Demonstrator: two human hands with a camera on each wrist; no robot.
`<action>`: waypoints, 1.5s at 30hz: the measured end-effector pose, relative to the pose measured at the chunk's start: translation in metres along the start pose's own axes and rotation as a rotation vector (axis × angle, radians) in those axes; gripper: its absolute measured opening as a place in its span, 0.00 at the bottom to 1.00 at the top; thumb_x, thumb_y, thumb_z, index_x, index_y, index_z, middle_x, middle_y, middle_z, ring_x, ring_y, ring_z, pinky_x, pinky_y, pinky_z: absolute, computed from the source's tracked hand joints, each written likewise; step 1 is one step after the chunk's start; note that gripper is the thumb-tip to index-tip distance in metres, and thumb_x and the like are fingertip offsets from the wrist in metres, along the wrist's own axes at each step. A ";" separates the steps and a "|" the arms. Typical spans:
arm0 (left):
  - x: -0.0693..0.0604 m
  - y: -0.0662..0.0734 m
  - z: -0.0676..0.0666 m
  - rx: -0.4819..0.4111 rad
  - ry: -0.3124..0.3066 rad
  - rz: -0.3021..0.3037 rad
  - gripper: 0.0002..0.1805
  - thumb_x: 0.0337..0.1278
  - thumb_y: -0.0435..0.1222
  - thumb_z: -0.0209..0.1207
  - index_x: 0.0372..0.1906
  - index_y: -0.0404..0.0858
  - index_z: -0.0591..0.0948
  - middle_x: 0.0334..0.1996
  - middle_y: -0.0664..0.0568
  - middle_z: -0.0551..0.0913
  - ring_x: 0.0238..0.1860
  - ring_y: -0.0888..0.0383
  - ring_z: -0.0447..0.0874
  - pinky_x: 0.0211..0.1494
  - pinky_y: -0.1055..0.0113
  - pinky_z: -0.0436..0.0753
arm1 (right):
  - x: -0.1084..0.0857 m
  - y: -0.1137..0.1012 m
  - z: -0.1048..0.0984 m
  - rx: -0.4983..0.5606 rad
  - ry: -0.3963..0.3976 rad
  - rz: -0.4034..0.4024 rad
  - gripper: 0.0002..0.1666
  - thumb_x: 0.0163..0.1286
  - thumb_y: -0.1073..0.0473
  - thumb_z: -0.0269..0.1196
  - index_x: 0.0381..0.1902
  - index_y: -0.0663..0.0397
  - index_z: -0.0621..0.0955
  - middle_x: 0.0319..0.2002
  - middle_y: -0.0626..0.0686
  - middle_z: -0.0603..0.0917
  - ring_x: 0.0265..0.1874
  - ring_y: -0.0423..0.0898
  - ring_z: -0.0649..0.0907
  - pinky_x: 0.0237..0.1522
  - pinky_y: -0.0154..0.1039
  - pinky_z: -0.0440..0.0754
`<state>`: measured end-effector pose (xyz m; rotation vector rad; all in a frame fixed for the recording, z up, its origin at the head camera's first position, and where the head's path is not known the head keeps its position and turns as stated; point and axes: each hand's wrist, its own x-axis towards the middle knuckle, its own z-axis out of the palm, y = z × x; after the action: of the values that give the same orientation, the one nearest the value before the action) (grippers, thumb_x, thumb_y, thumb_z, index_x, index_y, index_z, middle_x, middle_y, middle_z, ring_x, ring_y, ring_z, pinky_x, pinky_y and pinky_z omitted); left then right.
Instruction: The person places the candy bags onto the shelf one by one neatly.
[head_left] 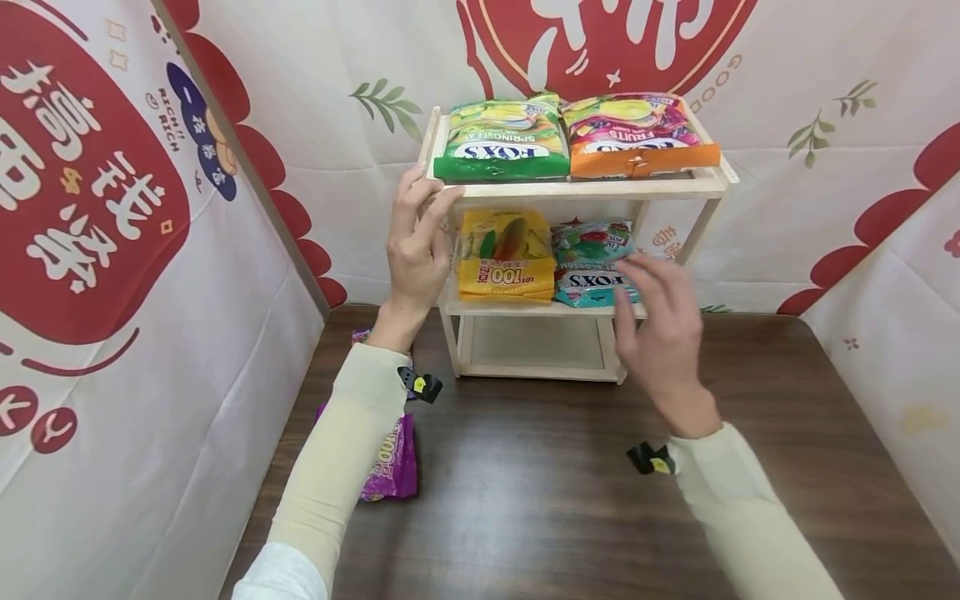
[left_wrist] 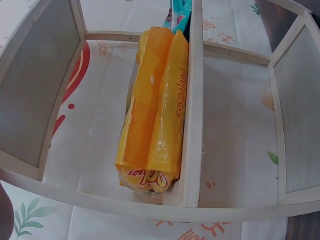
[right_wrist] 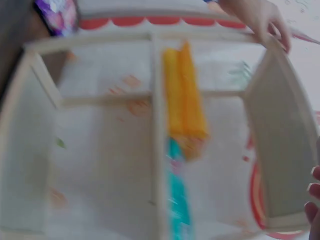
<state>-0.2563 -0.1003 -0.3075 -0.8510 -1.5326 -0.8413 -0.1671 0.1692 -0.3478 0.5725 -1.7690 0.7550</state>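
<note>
My left hand (head_left: 417, 250), raised, grips the wooden rack (head_left: 585, 192) at its top corner; my right hand (head_left: 666, 329), fingers loosely parted, hovers before the teal bag (head_left: 587, 285).

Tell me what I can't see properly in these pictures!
Purple bag, head view: partly behind the left arm.
Packet beyond it, head view: mostly behind that arm.
Turquoise bag, left wrist view: cut off by the top edge.
Yellow bag, right wrist view: print too blurred to read.
Right grip, head view: blurred; touching the turquoise bag or not, unclear.
</note>
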 end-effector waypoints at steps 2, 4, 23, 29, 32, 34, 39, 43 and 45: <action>0.001 0.001 0.000 -0.008 -0.005 0.003 0.26 0.47 0.13 0.45 0.50 0.33 0.80 0.47 0.40 0.73 0.61 0.41 0.67 0.64 0.53 0.70 | 0.015 0.004 -0.007 -0.010 0.064 0.018 0.17 0.65 0.58 0.57 0.45 0.66 0.80 0.47 0.63 0.80 0.49 0.61 0.77 0.57 0.48 0.74; 0.001 0.002 0.001 -0.012 -0.003 0.007 0.27 0.44 0.12 0.45 0.49 0.33 0.80 0.47 0.41 0.73 0.60 0.40 0.68 0.64 0.53 0.71 | 0.029 0.008 -0.015 -0.029 0.105 0.033 0.19 0.66 0.55 0.57 0.46 0.66 0.79 0.47 0.63 0.80 0.50 0.60 0.77 0.57 0.48 0.74; -0.006 -0.001 -0.006 -0.002 -0.018 -0.017 0.24 0.46 0.17 0.48 0.49 0.33 0.81 0.47 0.40 0.74 0.62 0.41 0.66 0.65 0.52 0.69 | 0.082 0.065 -0.011 -0.029 0.034 0.016 0.23 0.68 0.48 0.55 0.53 0.58 0.75 0.58 0.54 0.74 0.60 0.50 0.70 0.62 0.44 0.70; 0.000 -0.002 -0.005 -0.051 -0.017 0.021 0.25 0.43 0.16 0.48 0.48 0.32 0.81 0.47 0.39 0.75 0.61 0.39 0.67 0.65 0.52 0.69 | 0.074 0.067 -0.001 -0.040 0.294 0.139 0.15 0.65 0.56 0.58 0.39 0.64 0.80 0.47 0.51 0.79 0.52 0.48 0.76 0.49 0.35 0.75; 0.004 -0.001 -0.005 -0.074 -0.028 0.034 0.24 0.43 0.17 0.48 0.49 0.31 0.81 0.47 0.39 0.74 0.62 0.38 0.66 0.65 0.52 0.70 | 0.074 0.070 -0.001 -0.042 0.337 0.174 0.16 0.63 0.55 0.59 0.36 0.66 0.81 0.46 0.46 0.80 0.51 0.46 0.77 0.46 0.32 0.76; 0.006 -0.001 -0.005 -0.077 -0.043 0.036 0.23 0.45 0.18 0.49 0.49 0.30 0.80 0.48 0.38 0.74 0.63 0.37 0.65 0.65 0.52 0.69 | 0.075 0.072 -0.002 -0.043 0.346 0.191 0.18 0.63 0.53 0.59 0.36 0.65 0.81 0.46 0.43 0.80 0.52 0.44 0.77 0.43 0.30 0.75; 0.007 0.000 -0.015 -0.011 -0.124 0.018 0.23 0.49 0.19 0.50 0.53 0.34 0.80 0.53 0.40 0.74 0.67 0.40 0.62 0.65 0.56 0.70 | 0.074 0.076 -0.003 -0.025 0.328 0.202 0.20 0.62 0.50 0.59 0.36 0.65 0.81 0.47 0.40 0.78 0.52 0.43 0.76 0.39 0.27 0.72; 0.003 0.002 -0.028 0.033 -0.153 0.014 0.24 0.48 0.19 0.51 0.52 0.36 0.80 0.55 0.42 0.74 0.66 0.41 0.63 0.63 0.58 0.72 | 0.074 0.071 -0.003 -0.025 0.304 0.216 0.19 0.62 0.52 0.58 0.36 0.67 0.80 0.48 0.40 0.77 0.53 0.43 0.76 0.38 0.26 0.70; 0.001 0.004 -0.033 0.027 -0.149 0.018 0.24 0.49 0.19 0.52 0.52 0.36 0.81 0.54 0.41 0.75 0.65 0.40 0.65 0.64 0.56 0.71 | 0.075 0.066 -0.003 -0.022 0.300 0.221 0.19 0.62 0.53 0.58 0.36 0.68 0.79 0.47 0.41 0.77 0.53 0.43 0.76 0.38 0.26 0.70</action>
<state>-0.2376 -0.1269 -0.3027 -0.9232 -1.6596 -0.7569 -0.2341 0.2148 -0.2900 0.2348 -1.5721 0.9214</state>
